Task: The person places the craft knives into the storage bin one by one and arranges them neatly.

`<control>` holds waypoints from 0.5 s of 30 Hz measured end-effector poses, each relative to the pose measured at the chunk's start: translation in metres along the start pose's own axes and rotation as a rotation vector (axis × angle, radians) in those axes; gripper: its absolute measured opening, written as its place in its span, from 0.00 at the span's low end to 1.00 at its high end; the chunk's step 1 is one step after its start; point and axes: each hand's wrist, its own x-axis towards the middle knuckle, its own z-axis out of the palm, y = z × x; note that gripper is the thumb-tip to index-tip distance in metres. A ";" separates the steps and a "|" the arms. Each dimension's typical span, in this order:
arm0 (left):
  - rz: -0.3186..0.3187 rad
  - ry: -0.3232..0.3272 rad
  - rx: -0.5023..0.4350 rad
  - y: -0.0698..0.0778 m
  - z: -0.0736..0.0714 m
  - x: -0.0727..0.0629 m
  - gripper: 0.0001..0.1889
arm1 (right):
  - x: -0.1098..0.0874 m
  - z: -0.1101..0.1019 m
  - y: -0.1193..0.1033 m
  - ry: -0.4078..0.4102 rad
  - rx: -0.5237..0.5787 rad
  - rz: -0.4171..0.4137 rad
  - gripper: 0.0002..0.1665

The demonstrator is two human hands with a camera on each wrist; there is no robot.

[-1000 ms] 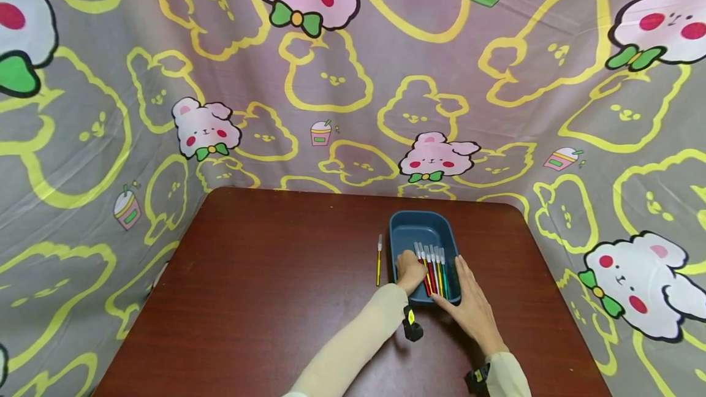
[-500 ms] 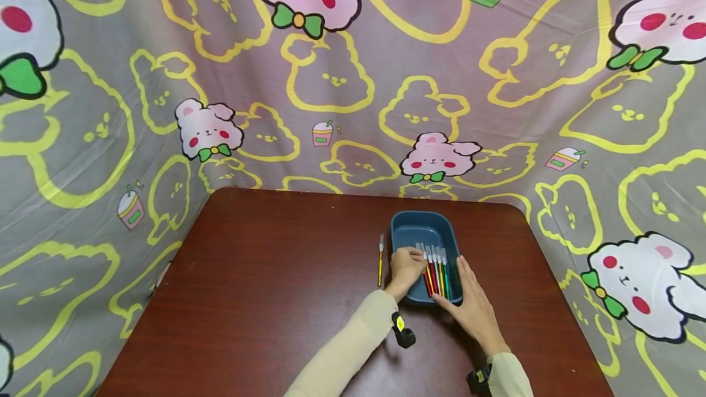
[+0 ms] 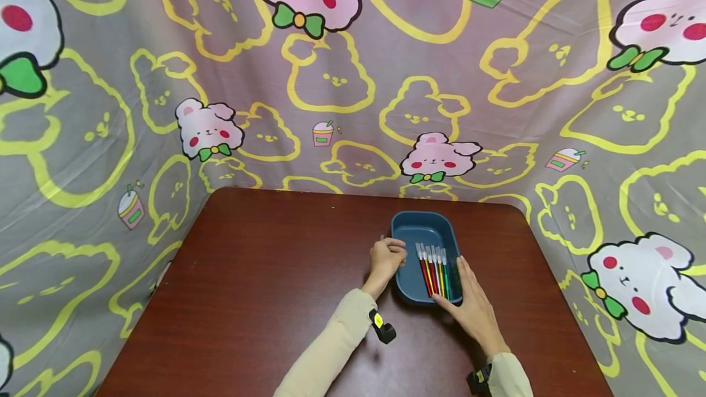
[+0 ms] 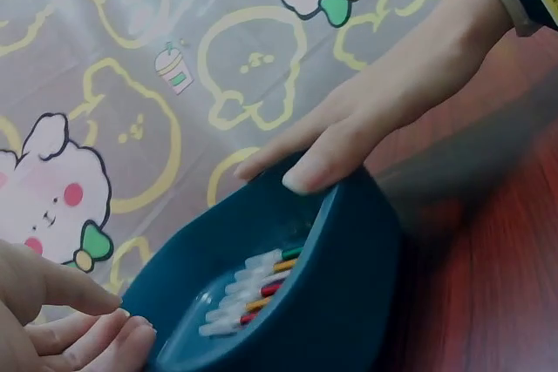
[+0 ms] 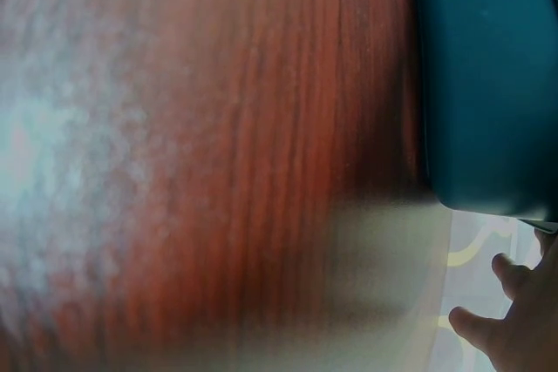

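A blue tray (image 3: 410,290) stands at the right of the brown table. Several slim pen-like tools (image 3: 433,271) with clear caps lie side by side in it, with red, yellow, silver-white and green bodies. My left hand (image 3: 386,262) hovers at the tray's left rim, fingers loosely bent, nothing seen between them. It covers all but the cap tip (image 3: 382,238) of another such tool on the table. My right hand (image 3: 474,308) rests at the tray's near right corner, thumb at the near rim, straight fingers along the right side. In the left wrist view my left fingertips (image 4: 131,328) overlap the tray's rim.
The brown table (image 3: 276,262) spreads to the left and front of the tray. A patterned curtain (image 3: 336,97) with cartoon rabbits encloses its back and sides. Small black cameras (image 3: 383,329) are worn on both wrists.
My left hand has drawn back from the tools in the tray, moving left over its rim and over the yellow tool on the table. My right hand stays in place.
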 end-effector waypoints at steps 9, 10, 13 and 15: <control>-0.081 0.038 -0.084 -0.014 -0.016 0.003 0.12 | -0.001 0.000 0.000 0.009 0.003 -0.007 0.69; -0.083 0.041 -0.085 -0.016 -0.018 0.004 0.11 | -0.001 0.000 0.000 0.009 0.005 -0.007 0.69; -0.088 0.055 -0.065 -0.023 -0.022 0.007 0.10 | -0.001 0.000 0.000 0.007 0.005 -0.008 0.69; -0.064 0.064 -0.037 -0.028 -0.025 0.008 0.10 | -0.001 0.000 0.000 0.011 0.003 -0.009 0.68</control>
